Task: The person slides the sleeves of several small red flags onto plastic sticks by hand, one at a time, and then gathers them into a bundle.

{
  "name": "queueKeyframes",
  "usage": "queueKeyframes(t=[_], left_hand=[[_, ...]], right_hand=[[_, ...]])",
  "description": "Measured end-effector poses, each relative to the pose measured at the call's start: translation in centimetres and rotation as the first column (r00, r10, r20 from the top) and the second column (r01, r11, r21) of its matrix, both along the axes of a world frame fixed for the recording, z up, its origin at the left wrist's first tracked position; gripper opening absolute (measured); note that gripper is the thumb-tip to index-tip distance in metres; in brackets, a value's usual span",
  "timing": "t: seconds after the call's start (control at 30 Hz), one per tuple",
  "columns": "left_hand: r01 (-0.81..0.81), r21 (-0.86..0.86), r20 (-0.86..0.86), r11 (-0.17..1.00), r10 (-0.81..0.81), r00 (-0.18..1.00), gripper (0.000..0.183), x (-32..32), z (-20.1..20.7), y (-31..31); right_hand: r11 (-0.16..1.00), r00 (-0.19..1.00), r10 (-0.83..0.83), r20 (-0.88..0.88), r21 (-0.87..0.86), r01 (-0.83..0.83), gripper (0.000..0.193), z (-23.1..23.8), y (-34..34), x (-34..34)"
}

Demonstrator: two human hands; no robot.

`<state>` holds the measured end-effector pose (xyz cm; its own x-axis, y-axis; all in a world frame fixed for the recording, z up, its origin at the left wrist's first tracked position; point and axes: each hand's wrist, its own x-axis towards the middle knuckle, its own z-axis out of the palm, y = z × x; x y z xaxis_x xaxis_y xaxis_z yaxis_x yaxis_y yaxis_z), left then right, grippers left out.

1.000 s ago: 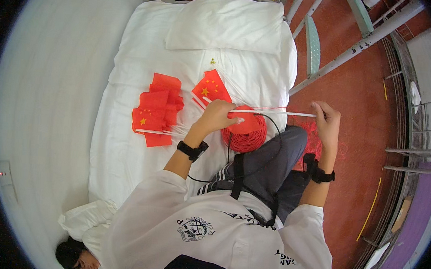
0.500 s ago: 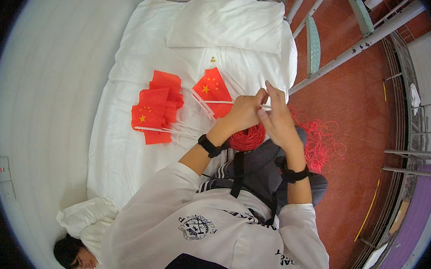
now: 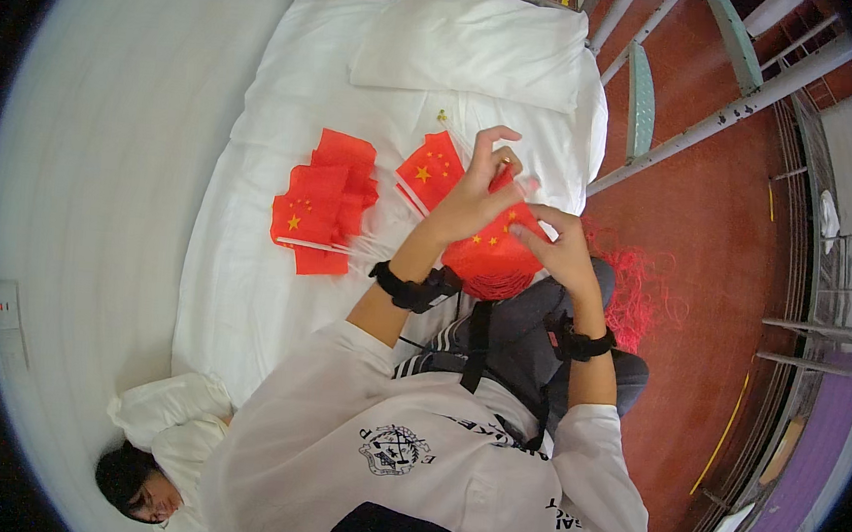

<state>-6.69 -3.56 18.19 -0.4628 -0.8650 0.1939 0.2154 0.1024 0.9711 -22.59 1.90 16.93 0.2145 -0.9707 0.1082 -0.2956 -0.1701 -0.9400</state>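
A small red flag with yellow stars [image 3: 492,239] is spread between my hands above my lap. My left hand [image 3: 472,198] is at its upper left edge, index finger raised and bent, the other fingers curled by the cloth; the thumb is blurred. A tiny yellow piece shows by those fingertips. With thumb and fingers, my right hand [image 3: 567,256] pinches the flag's right side. Under the flag a red string coil [image 3: 494,285] partly shows on my lap. Left of my hands lie another flag [image 3: 427,170] and an overlapping pile of flags [image 3: 320,205], on white sticks.
I sit on a bed with a white sheet [image 3: 237,282] and a pillow [image 3: 471,47]. Tiny yellow pieces [image 3: 443,116] lie near the pillow. Loose red strings [image 3: 636,296] hang beside my right leg. A metal ladder [image 3: 723,114] stands at right; a person [image 3: 149,484] lies at lower left.
My hands were close together at a white stick; now they are apart, with a red flag spread between them over the string coil. The view has shifted slightly.
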Motion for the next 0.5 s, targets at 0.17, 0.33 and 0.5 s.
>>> queueKeyframes(t=[0.17,0.33,0.5], left_hand=[[-0.011,0.234,-0.264,0.972,0.075,0.962,0.048,3.3,-3.1,-1.5],[-0.043,0.162,0.304,0.986,-0.008,0.953,0.034,6.4,-3.6,-0.7],[-0.46,0.163,0.16,0.873,0.437,0.885,0.02,12.1,-9.6,-1.5]], right_hand=[[0.984,0.982,-0.14,0.13,0.131,0.123,0.013,-1.1,-0.7,0.8],[0.987,0.979,-0.086,0.184,0.147,0.06,0.015,-1.9,-2.5,0.6],[0.981,0.967,-0.138,0.212,0.164,0.104,0.019,-5.6,-5.2,0.4]])
